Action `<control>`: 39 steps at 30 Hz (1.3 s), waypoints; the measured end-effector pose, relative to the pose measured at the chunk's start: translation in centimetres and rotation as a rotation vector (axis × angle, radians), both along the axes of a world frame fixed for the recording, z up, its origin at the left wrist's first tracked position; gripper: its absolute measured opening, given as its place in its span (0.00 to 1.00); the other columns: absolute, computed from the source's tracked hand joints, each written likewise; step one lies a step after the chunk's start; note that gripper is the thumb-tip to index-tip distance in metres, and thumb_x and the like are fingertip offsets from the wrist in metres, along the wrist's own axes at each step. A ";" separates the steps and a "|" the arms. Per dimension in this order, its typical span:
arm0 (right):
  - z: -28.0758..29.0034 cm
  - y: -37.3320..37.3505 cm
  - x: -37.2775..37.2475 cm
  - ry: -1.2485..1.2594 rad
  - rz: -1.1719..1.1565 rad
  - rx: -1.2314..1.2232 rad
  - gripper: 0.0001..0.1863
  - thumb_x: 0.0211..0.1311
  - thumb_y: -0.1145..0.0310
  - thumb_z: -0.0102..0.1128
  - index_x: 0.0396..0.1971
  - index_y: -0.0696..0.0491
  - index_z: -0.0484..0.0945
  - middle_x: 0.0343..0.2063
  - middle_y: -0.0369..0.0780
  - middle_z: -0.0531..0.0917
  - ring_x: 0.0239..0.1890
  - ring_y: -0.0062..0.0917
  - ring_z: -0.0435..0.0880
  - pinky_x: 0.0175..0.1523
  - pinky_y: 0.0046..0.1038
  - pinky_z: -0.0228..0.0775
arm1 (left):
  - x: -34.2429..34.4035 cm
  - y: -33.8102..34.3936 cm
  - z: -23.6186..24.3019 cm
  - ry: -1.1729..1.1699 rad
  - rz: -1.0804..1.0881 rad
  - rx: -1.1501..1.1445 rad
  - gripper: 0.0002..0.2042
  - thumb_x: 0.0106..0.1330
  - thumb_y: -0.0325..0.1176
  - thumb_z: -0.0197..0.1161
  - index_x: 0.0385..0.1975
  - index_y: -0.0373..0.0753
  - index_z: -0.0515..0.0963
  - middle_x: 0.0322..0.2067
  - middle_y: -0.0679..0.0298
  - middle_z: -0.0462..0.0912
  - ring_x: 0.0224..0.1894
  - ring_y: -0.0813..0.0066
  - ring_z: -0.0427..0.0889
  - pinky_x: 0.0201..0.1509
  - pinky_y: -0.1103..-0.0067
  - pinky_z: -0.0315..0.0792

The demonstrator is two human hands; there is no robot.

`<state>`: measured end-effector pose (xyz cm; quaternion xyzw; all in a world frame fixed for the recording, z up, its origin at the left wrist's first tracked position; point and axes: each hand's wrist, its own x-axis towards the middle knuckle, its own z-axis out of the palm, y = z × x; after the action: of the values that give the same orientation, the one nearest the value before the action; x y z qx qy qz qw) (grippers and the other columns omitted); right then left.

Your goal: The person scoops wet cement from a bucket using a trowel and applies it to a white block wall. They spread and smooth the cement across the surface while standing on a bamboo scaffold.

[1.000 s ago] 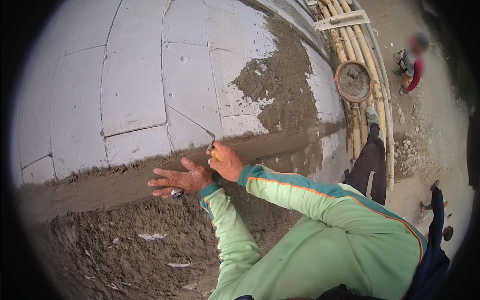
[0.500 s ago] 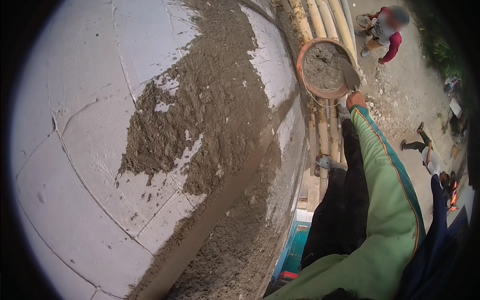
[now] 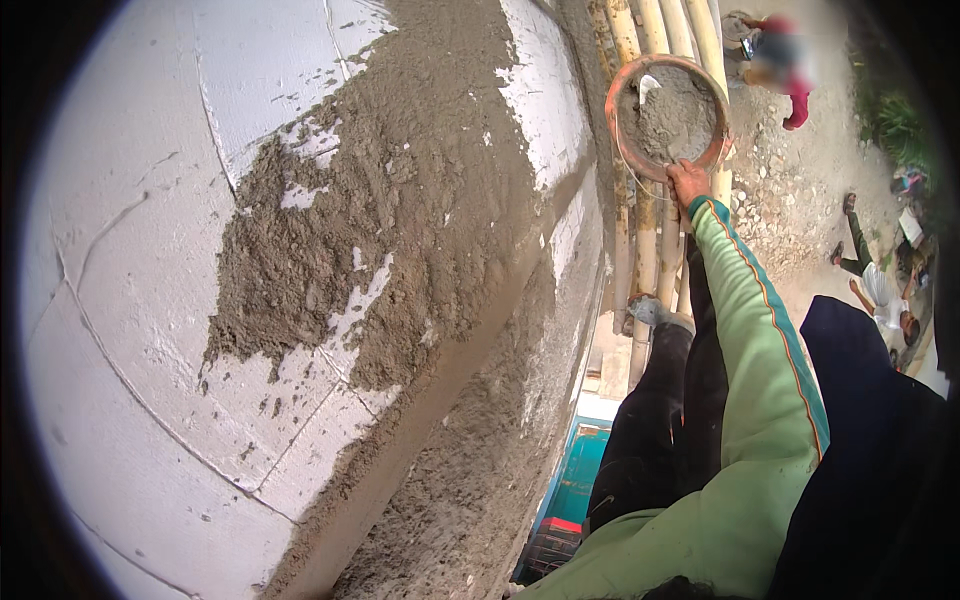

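My right hand, in a green sleeve, is closed at the near rim of a round reddish-brown bucket. It grips a trowel. Most of the blade is covered by wet grey mortar in the bucket, with only a pale part showing; the handle is hidden in my fist. To the left, rough wet mortar covers part of a pale block wall. A mortar-coated ledge runs diagonally below that patch. My left hand is out of view.
The bucket sits on bamboo poles beside the wall, and my feet rest on them too. Below right lies stony ground. One person in red sleeves is at the upper right, another in a pale top farther down.
My right hand has moved left along the bucket rim. The trowel blade, earlier raised over the right side of the bucket, is now down in the mortar. The view has shifted slightly.
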<state>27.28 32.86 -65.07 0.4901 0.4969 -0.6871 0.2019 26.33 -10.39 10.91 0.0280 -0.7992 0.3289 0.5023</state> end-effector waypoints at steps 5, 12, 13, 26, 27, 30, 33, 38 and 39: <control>21.5 -0.5 -3.5 0.426 -0.279 -0.330 0.11 0.65 0.69 0.55 0.46 0.52 0.75 0.24 0.33 0.74 0.20 0.17 0.73 0.23 0.21 0.66 | 3.5 -2.7 2.5 0.027 0.092 -0.036 0.31 0.78 0.49 0.38 0.72 0.30 0.54 0.71 0.52 0.60 0.78 0.55 0.43 0.79 0.52 0.29; 54.9 -1.5 -1.8 0.937 -0.588 -0.176 0.22 0.70 0.70 0.53 0.62 0.53 0.67 0.32 0.33 0.76 0.28 0.14 0.76 0.28 0.17 0.72 | 4.9 -1.3 4.4 0.083 -0.120 0.126 0.42 0.69 0.66 0.47 0.73 0.38 0.55 0.76 0.47 0.43 0.77 0.41 0.27 0.73 0.38 0.29; 56.6 -2.0 -1.6 0.969 -0.638 -0.087 0.23 0.71 0.70 0.54 0.64 0.53 0.67 0.32 0.33 0.76 0.28 0.14 0.76 0.28 0.17 0.72 | 5.2 -1.7 4.3 0.079 -0.117 0.133 0.43 0.69 0.66 0.47 0.73 0.38 0.55 0.76 0.47 0.42 0.77 0.41 0.27 0.72 0.38 0.29; 63.3 -30.6 3.7 1.028 0.140 -0.297 0.22 0.61 0.68 0.63 0.56 0.50 0.72 0.33 0.37 0.77 0.37 0.21 0.74 0.47 0.27 0.69 | 4.3 -0.6 4.0 0.091 -0.155 0.162 0.42 0.70 0.67 0.45 0.73 0.40 0.56 0.76 0.49 0.44 0.77 0.42 0.29 0.75 0.43 0.30; 63.0 -30.4 4.8 0.932 0.110 -0.411 0.21 0.62 0.68 0.62 0.55 0.51 0.72 0.33 0.34 0.77 0.37 0.19 0.73 0.47 0.25 0.68 | 4.1 -0.4 3.9 0.092 -0.152 0.153 0.41 0.70 0.66 0.44 0.73 0.40 0.57 0.76 0.49 0.44 0.77 0.43 0.29 0.75 0.44 0.30; 50.1 -28.4 5.2 0.686 0.058 -0.338 0.20 0.62 0.67 0.62 0.54 0.51 0.73 0.36 0.38 0.80 0.40 0.24 0.78 0.48 0.28 0.70 | 3.6 -1.2 4.0 0.049 -0.129 0.076 0.40 0.71 0.65 0.44 0.73 0.39 0.57 0.76 0.50 0.44 0.78 0.46 0.29 0.76 0.46 0.30; 28.8 -21.7 6.4 0.259 0.340 0.191 0.23 0.60 0.60 0.60 0.54 0.54 0.74 0.43 0.52 0.84 0.48 0.48 0.83 0.53 0.41 0.72 | 5.3 -2.3 3.0 0.112 -0.080 0.167 0.39 0.72 0.63 0.45 0.72 0.35 0.57 0.76 0.51 0.46 0.78 0.50 0.31 0.78 0.50 0.31; 0.1 0.7 6.3 -0.048 0.764 0.738 0.20 0.64 0.59 0.55 0.50 0.55 0.76 0.39 0.58 0.83 0.47 0.54 0.81 0.50 0.48 0.74 | 3.1 -3.1 2.9 0.035 -0.027 -0.092 0.32 0.77 0.53 0.41 0.70 0.32 0.58 0.71 0.47 0.59 0.77 0.51 0.46 0.79 0.52 0.35; -2.5 3.5 5.1 -0.150 0.662 0.747 0.19 0.63 0.59 0.55 0.49 0.55 0.76 0.37 0.56 0.82 0.44 0.51 0.80 0.47 0.47 0.73 | 1.7 -2.6 2.1 0.026 -0.024 -0.081 0.32 0.77 0.53 0.41 0.70 0.32 0.58 0.71 0.48 0.59 0.77 0.51 0.46 0.79 0.52 0.35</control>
<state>32.36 36.40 -67.61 0.3929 0.8218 -0.3245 0.2549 28.00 -12.99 12.98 0.0024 -0.7790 0.3544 0.5172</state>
